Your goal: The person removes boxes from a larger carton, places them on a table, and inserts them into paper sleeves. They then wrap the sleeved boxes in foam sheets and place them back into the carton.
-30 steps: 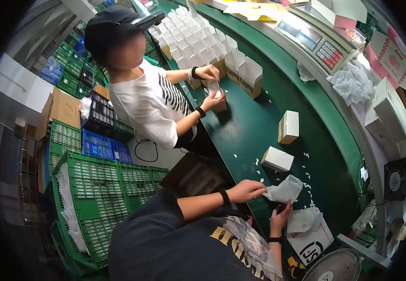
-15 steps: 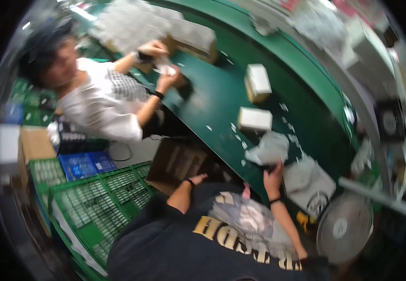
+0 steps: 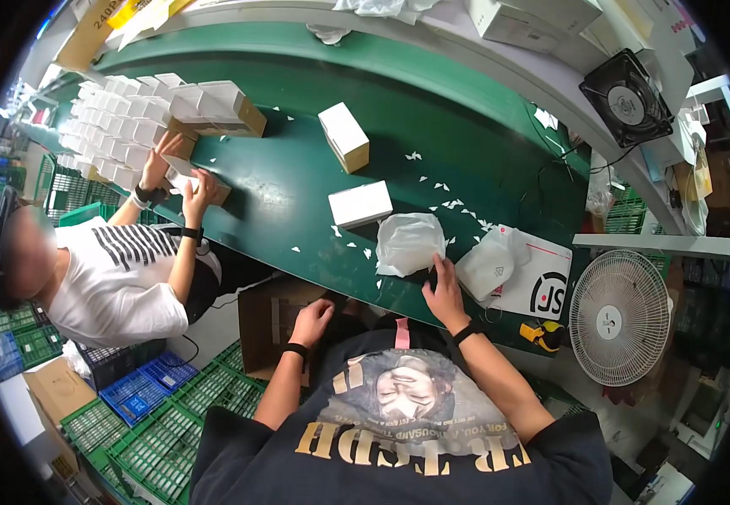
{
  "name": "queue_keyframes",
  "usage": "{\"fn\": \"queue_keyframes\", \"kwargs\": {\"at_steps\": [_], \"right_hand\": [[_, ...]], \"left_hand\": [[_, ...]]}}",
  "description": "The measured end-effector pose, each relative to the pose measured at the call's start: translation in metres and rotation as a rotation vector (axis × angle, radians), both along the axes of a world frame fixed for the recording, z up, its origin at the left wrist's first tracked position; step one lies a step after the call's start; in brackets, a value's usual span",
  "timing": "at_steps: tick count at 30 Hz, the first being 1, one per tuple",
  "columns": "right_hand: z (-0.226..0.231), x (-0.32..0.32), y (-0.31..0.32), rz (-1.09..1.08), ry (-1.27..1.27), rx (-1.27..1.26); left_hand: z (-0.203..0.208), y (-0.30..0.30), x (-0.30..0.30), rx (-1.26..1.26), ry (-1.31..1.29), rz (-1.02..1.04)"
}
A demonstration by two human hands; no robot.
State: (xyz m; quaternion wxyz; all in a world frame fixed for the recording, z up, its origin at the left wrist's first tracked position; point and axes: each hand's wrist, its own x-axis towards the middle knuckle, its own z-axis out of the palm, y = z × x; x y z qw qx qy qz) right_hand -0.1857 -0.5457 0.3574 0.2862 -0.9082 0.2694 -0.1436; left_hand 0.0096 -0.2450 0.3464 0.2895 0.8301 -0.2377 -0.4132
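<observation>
No longer pinches the white plastic bag (image 3: 411, 242) with the left hand (image 3: 314, 320); holds that hand released, loosely curled, near the cardboard box (image 3: 260, 324). Keeps the right hand (image 3: 443, 295) at the bag, beside the white carton (image 3: 361, 203) on the counter (image 3: 289, 189); cannot tell whether gripping.

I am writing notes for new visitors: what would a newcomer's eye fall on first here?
Probably the tightly packed rows of open, white-topped cardboard boxes on the long green worktable, at upper left. Next might come the round, pale, wire-caged fan at the right. Nearer the middle, a crumpled, thin white wrapping lies by the camera wearer's right hand.
</observation>
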Motion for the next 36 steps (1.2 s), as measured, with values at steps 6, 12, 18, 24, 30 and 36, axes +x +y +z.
{"fn": "queue_keyframes", "kwargs": {"at_steps": [6, 12, 18, 24, 30, 36], "right_hand": [[0.081, 0.03, -0.039, 0.008, -0.168, 0.044], [0.139, 0.118, -0.078, 0.559, 0.056, -0.189], [0.126, 0.12, -0.115, 0.712, 0.412, -0.306], [0.161, 0.084, -0.123, 0.679, 0.237, -0.149], [0.181, 0.077, -0.118, 0.686, 0.242, -0.142], [0.18, 0.078, -0.114, 0.7, 0.235, -0.1]], "left_hand": [[0.154, -0.135, 0.03, -0.535, -0.568, -0.013], [0.173, -0.17, 0.038, -0.237, -0.685, -0.258], [0.151, -0.181, 0.029, -0.364, -0.699, -0.472], [0.168, -0.168, 0.028, -0.454, -0.724, -0.397], [0.174, -0.176, 0.035, -0.298, -0.633, -0.457], [0.165, -0.18, 0.036, -0.156, -0.632, -0.447]]}}
